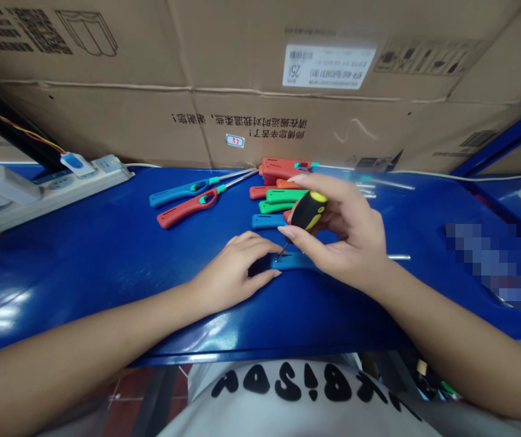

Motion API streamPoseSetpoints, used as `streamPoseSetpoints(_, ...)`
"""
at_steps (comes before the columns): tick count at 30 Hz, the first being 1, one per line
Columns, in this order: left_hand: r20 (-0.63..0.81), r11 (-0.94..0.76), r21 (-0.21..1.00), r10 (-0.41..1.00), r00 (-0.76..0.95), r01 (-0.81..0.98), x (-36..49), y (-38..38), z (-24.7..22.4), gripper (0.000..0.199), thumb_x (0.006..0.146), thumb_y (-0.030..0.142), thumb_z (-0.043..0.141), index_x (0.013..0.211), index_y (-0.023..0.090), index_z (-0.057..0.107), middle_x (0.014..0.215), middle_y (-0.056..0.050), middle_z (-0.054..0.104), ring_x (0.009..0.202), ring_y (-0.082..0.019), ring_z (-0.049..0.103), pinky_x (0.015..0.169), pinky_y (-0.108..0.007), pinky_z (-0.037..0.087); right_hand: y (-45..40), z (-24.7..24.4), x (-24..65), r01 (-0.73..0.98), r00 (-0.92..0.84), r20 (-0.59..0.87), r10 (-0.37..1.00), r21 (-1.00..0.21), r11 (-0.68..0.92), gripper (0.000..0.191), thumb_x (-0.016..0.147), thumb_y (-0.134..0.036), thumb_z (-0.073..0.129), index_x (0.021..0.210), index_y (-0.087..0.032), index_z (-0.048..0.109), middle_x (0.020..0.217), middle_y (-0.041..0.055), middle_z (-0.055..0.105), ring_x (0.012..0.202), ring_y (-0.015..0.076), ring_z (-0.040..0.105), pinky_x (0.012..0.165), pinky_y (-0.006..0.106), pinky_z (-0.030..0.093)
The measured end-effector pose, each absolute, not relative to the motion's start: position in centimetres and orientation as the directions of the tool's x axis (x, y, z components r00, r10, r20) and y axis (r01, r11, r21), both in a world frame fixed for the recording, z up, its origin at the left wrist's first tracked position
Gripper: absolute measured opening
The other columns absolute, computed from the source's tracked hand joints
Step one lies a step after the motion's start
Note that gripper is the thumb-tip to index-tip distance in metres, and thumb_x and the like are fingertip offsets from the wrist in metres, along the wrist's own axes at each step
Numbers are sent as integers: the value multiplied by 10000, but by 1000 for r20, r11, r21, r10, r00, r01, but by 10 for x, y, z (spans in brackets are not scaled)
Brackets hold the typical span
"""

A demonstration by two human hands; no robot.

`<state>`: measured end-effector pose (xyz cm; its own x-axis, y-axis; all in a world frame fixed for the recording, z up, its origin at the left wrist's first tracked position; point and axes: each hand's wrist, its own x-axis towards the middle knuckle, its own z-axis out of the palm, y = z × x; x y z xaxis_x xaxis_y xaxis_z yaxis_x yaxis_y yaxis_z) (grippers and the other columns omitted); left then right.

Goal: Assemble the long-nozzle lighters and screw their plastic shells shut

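A stubby black-and-yellow screwdriver [309, 210] is gripped by my right hand [349, 237], fingers wrapped around its handle. Its thin shaft slants down to the handle end of a blue gas lighter [294, 261] lying flat, its metal tube pointing right. My left hand [230, 270] pinches that same end between thumb and forefinger. The lighter's middle is hidden under my right hand. Just beyond lie more lighters: a green lighter [282, 195], another blue lighter [267, 221] and a red lighter [282, 165], partly covered by my right hand.
Left of the pile lie a separate red lighter [187, 208] and a blue lighter [181, 192]. A power strip [55, 188] with plugs sits at the left. A large cardboard box [242, 109] stands behind the blue table [119, 279]. A blurred-out item [497, 267] lies at right.
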<state>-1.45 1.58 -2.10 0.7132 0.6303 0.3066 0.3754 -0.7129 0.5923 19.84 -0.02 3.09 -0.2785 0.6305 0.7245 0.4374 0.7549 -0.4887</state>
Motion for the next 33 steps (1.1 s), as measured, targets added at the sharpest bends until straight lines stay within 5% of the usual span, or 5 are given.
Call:
streamPoseSetpoints(7, 295, -701, 594, 646, 704, 395, -13, 15, -19, 171, 920, 283, 691, 1064, 207, 638, 1092, -42, 711, 1054, -235, 608, 956, -398, 468, -3, 39, 199, 397, -465, 601, 650, -514, 760, 636, 957, -192, 561, 1541, -297, 331, 1556, 80, 458, 1142, 219, 670, 805, 317, 636)
streamPoseSetpoints(13, 326, -721, 575, 636, 699, 387, -13, 15, -21, 215, 916, 274, 700, 1097, 188, 622, 1047, -45, 704, 1018, -223, 608, 936, -384, 471, 2, 37, 201, 506, -464, 727, 507, -252, 825, 555, 908, -266, 703, 1416, -297, 483, 1330, 53, 662, 1136, 234, 671, 929, 371, 601)
streamPoseSetpoints(18, 304, -704, 601, 639, 707, 378, -13, 16, -20, 158, 927, 278, 689, 1052, 207, 624, 1068, -31, 702, 1051, -222, 606, 959, -389, 463, 2, 48, 201, 471, -510, 578, 637, -433, 769, 593, 1001, -261, 536, 1549, -317, 318, 1505, 67, 522, 1158, 224, 652, 799, 339, 626)
streamPoseSetpoints(24, 326, -719, 573, 640, 696, 392, -12, 15, -22, 195, 921, 271, 692, 1093, 205, 628, 1063, -44, 705, 1022, -230, 623, 929, -393, 482, 2, 51, 201, 553, -511, 693, 509, -189, 811, 440, 937, -348, 664, 1361, -283, 561, 1176, 59, 717, 1018, 230, 698, 800, 347, 602)
streamPoseSetpoints(33, 321, -717, 582, 636, 701, 384, -12, 16, -25, 211, 925, 290, 676, 1120, 216, 646, 1190, -74, 706, 1109, -266, 632, 986, -435, 476, 1, 51, 190, 600, -500, 660, 561, -202, 774, 418, 976, -371, 598, 1377, -254, 571, 1285, 70, 696, 1004, 221, 705, 846, 345, 590)
